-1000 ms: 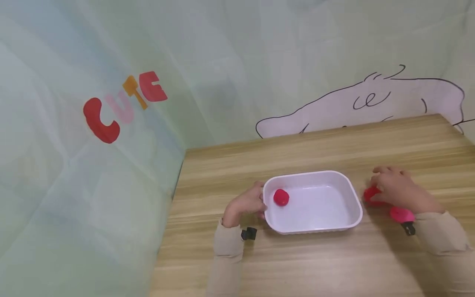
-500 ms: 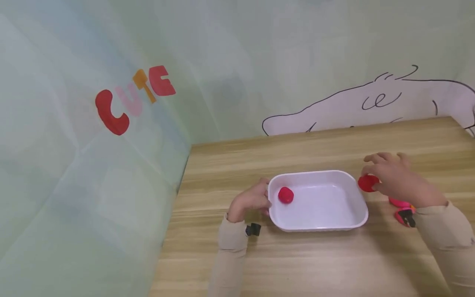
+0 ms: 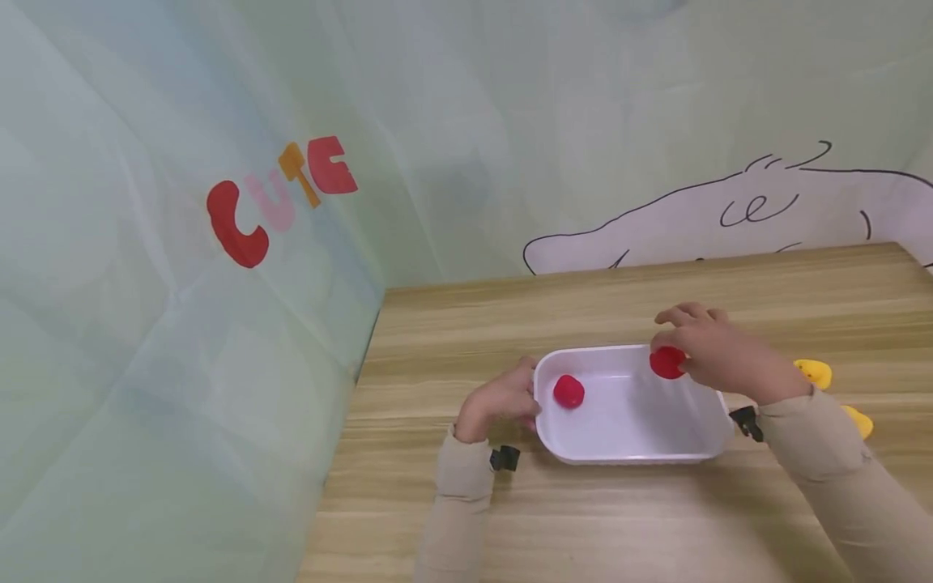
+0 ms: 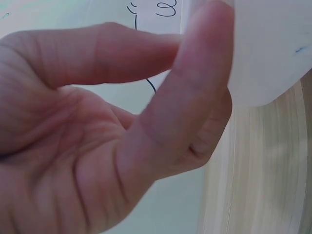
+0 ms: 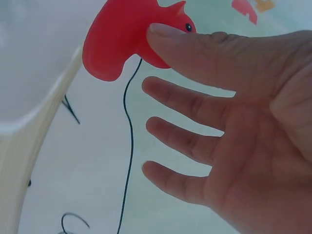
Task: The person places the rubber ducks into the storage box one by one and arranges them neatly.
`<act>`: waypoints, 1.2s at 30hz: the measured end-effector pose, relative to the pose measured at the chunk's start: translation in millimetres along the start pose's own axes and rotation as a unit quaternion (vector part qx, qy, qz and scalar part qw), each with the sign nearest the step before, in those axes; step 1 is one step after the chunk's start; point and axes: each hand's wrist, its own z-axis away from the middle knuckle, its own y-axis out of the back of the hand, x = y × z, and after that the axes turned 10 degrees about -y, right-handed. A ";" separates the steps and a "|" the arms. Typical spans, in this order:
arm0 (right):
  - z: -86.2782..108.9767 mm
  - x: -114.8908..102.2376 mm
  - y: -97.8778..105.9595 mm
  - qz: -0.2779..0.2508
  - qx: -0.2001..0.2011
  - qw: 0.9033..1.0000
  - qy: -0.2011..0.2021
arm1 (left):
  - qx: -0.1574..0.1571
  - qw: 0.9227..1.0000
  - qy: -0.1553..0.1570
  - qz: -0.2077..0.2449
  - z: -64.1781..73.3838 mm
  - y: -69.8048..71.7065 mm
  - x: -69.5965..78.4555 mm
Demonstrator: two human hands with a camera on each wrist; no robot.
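Observation:
My left hand (image 3: 501, 398) grips the left end of a white plastic tray (image 3: 623, 463), its thumb and finger on the wall in the left wrist view. Inside that tray, near the left end, lies a round-looking red toy (image 3: 568, 392). My right hand (image 3: 725, 356) is over the tray's far right corner and pinches a red toy animal (image 5: 119, 36). A black eye and a pointed ear show on this smooth toy in the right wrist view. Thumb and forefinger hold it, the forefinger mostly hidden, while the other three fingers (image 5: 180, 139) stretch out apart.
Two yellow toys, one farther back (image 3: 814, 373) and one partly behind the right sleeve (image 3: 858, 421), lie on the wooden table (image 3: 583, 518) right of the tray. A fabric backdrop (image 3: 452, 146) with drawn figures and letters stands behind and to the left.
My right hand has lifted the red toy animal from the table and carried it left over the tray. Pink toys seen beside the right wrist are now out of sight. The left hand keeps its hold.

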 end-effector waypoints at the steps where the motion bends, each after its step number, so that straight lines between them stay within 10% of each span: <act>1: -3.0 -4.1 -1.1 0.000 -0.003 1.000 0.004 | 0.000 1.000 0.002 -0.001 -0.3 0.1 -0.1; 19: -35.9 -35.6 -62.4 0.031 0.013 0.996 0.085 | 0.005 1.000 -0.003 -0.013 -0.8 -2.8 -1.8; 36: -38.6 -34.7 -78.9 0.011 0.012 0.998 0.068 | 0.002 0.999 -0.018 -0.035 -0.9 -1.6 -0.2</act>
